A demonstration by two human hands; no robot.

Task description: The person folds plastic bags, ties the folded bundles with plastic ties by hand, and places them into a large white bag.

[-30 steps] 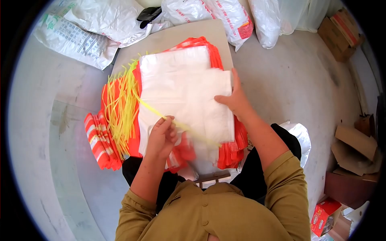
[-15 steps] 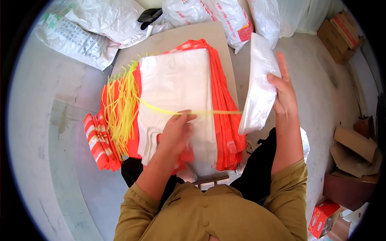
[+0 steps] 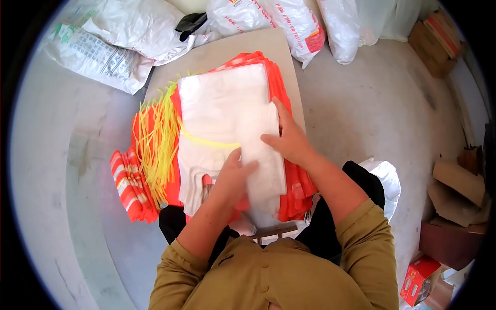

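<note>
A folded bundle of white plastic bags [image 3: 261, 160] lies over a larger white bag stack [image 3: 222, 98], which rests on red bags [image 3: 281, 93]. My right hand [image 3: 292, 137] grips the bundle's right edge, thumb on top. At the bundle's left edge is my left hand [image 3: 236, 175], slightly blurred; what its fingers hold, if anything, is hidden. One yellow strip [image 3: 206, 141] runs from the left across the white stack and passes out of sight at the bundle. Many more yellow strips [image 3: 157, 144] hang at the stack's left side.
Red-and-white striped folded bags [image 3: 133, 186] lie at the table's left. The table's bare top [image 3: 206, 54] shows behind the stack. White sacks [image 3: 103, 54] stand beyond it. Cardboard boxes [image 3: 457, 191] and a red box [image 3: 417, 279] are on the right.
The white bundle was lifted off to the right by my right hand half a second ago and is now back over the stack, further left. My left hand has moved slightly down.
</note>
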